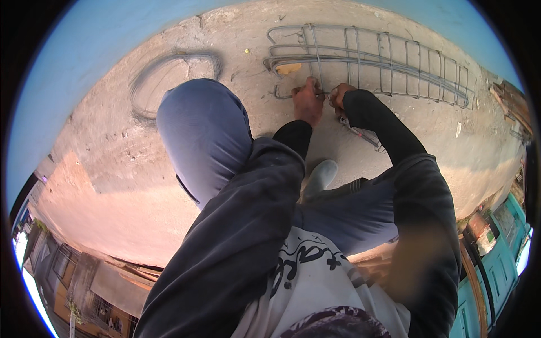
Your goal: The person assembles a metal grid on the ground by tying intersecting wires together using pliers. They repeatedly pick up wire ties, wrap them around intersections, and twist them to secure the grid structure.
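Observation:
A long steel rebar cage (372,59) with several stirrups lies on the concrete ground ahead of me. My left hand (307,101) grips a bar at the cage's near left end. My right hand (340,96) is closed right beside it at the same joint, on what looks like thin tie wire; what it holds is partly hidden. Both arms wear dark long sleeves. A thin tool or a bundle of wire (360,134) lies on the ground just under my right forearm.
A coil of wire (169,79) lies on the ground to the left. My raised knee in blue trousers (203,129) and a grey shoe (320,177) are below the hands. Wooden scraps (507,98) sit at the right; a blue wall (84,50) runs behind.

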Available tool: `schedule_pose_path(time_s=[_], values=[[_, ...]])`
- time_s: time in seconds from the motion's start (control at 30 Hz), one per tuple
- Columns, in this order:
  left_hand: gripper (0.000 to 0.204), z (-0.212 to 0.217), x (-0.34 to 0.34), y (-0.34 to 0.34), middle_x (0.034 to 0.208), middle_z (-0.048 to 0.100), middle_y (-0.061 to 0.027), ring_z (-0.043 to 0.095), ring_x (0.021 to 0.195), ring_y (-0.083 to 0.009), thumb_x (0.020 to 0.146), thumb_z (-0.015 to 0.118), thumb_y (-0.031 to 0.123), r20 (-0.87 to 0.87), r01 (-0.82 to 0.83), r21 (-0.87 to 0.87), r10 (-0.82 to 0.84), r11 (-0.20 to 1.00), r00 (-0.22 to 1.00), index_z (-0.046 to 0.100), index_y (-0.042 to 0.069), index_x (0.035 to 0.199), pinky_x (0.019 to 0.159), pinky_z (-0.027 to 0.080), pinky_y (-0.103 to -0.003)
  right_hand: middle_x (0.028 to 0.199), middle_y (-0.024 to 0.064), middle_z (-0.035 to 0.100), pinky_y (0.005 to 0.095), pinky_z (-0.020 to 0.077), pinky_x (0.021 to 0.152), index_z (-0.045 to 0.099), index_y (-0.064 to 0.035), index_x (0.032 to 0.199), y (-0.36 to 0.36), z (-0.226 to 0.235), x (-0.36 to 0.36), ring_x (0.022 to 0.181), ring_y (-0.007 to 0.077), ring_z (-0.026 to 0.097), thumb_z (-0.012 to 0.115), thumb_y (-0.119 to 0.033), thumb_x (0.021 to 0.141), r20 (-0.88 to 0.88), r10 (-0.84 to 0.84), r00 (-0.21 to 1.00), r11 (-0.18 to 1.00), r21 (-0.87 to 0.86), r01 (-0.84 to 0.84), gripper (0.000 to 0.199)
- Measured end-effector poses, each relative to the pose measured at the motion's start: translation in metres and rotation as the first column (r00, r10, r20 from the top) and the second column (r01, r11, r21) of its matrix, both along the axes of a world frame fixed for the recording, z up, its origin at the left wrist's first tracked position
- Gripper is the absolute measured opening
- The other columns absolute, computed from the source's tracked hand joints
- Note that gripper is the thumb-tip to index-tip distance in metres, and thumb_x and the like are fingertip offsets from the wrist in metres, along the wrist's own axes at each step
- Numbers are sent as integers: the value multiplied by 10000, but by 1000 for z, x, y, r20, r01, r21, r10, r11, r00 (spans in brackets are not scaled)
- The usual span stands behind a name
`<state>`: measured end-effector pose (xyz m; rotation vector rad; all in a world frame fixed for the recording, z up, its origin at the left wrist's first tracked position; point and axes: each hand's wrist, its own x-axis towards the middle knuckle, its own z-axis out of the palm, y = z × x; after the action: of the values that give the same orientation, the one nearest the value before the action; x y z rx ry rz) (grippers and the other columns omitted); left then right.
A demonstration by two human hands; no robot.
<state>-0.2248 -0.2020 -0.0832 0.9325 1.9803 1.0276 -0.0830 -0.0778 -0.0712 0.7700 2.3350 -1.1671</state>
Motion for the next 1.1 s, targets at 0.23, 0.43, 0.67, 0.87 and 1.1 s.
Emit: schedule_pose_path(time_s=[0.23, 0.43, 0.67, 0.87, 1.1], values=[[261, -1, 0, 1, 840, 688, -107, 650, 864, -321, 761, 702, 34, 0, 27, 21, -27, 999, 1000, 537, 85, 957, 922, 388, -404, 774, 136, 702, 361, 561, 549, 657, -30, 943, -9, 5, 9, 592, 217, 664, 603, -165, 942, -77, -58, 995, 981, -188, 43, 145], [299, 6, -5, 2, 907, 713, -121, 671, 911, -299, 772, 756, 62, -29, 68, -34, -69, 997, 997, 580, 44, 1013, 852, 501, -401, 924, 142, 722, 369, 586, 663, 678, -83, 1131, 66, 54, 64, 751, 224, 694, 639, -213, 921, 597, -128, 792, 823, -381, 420, 250], [306, 6, -11, 6, 909, 716, -107, 693, 887, -218, 784, 749, 56, 141, 125, -43, -118, 991, 983, 595, 28, 1046, 811, 528, -339, 1318, 128, 540, 435, 437, 1032, 511, -169, 1369, -46, 7, 215, 1265, 314, 488, 775, -323, 786, 339, -42, 940, 962, 269, -54, 659], [292, 3, -43, 28, 913, 718, -97, 675, 872, -166, 828, 660, 98, 433, 202, -143, -122, 969, 893, 636, -22, 1093, 783, 501, -291, 1299, 135, 507, 423, 409, 1044, 542, -143, 1291, -67, -26, 223, 1246, 303, 470, 672, -192, 788, 373, -52, 926, 939, 334, -82, 522], [341, 3, -48, 33, 934, 724, -128, 676, 888, -197, 833, 693, 216, 517, 187, -197, -60, 963, 854, 701, -46, 1049, 810, 493, -291, 1076, 124, 601, 362, 466, 907, 430, -178, 1442, -94, -15, 199, 1038, 248, 582, 682, -217, 851, 371, -99, 924, 866, 489, -104, 643]])
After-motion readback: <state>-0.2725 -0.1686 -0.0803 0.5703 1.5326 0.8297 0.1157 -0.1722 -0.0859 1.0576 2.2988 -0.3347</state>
